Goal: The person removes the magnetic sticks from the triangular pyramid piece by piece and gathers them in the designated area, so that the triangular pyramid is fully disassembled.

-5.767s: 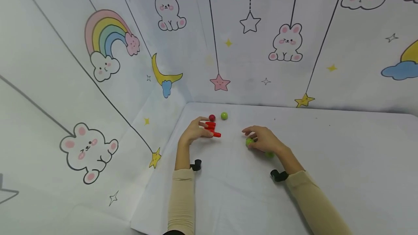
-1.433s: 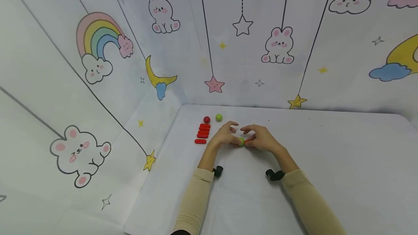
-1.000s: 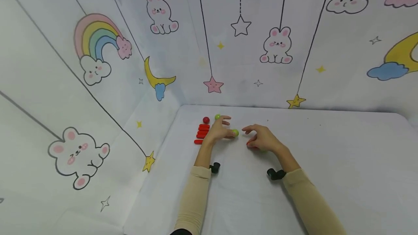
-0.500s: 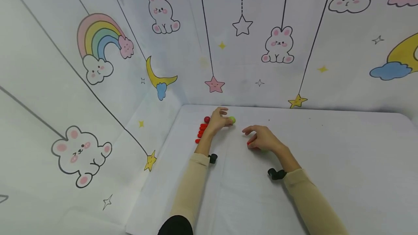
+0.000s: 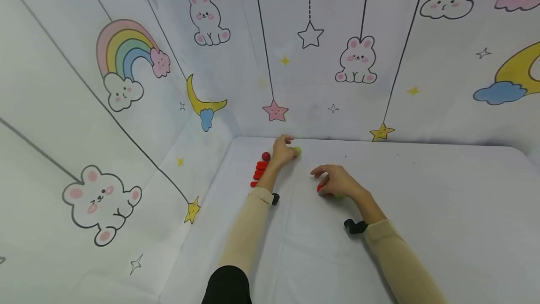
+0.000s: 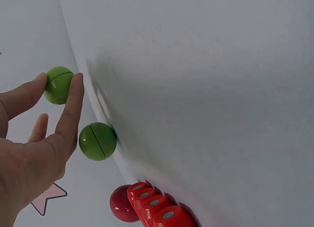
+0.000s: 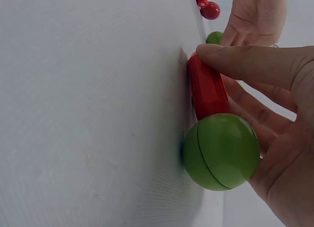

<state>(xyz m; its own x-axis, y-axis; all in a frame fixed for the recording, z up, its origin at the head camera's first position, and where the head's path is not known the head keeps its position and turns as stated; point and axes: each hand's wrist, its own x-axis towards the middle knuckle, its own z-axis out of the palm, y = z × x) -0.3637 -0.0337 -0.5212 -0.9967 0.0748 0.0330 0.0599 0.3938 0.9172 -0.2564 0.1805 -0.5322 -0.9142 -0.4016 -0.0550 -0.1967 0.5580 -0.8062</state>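
Observation:
At the back left of the table, my left hand [image 5: 283, 152] pinches a green ball [image 6: 59, 85] between thumb and finger. Just beside it, close to the table surface, is a second green ball [image 6: 98, 141], hidden behind the hand in the head view. My right hand [image 5: 341, 181], farther right and nearer, grips a red rod [image 7: 208, 87] low over the cloth, thumb on its end. A third green ball [image 7: 221, 151] sits at the rod's other end, under the palm. Several red rods [image 5: 261, 165] lie in a row left of my left wrist, below a dark red ball [image 5: 266, 156].
A white cloth covers the table [image 5: 422, 201]. Cartoon-printed white walls [image 5: 320, 83] rise behind it and on the left. Black wrist cameras [image 5: 355, 226] sit at both sleeves.
My left hand, earlier at the red rods, then at the right hand's rod, has carried a green ball to the back left. My right hand, earlier touching a green ball, now holds a red rod.

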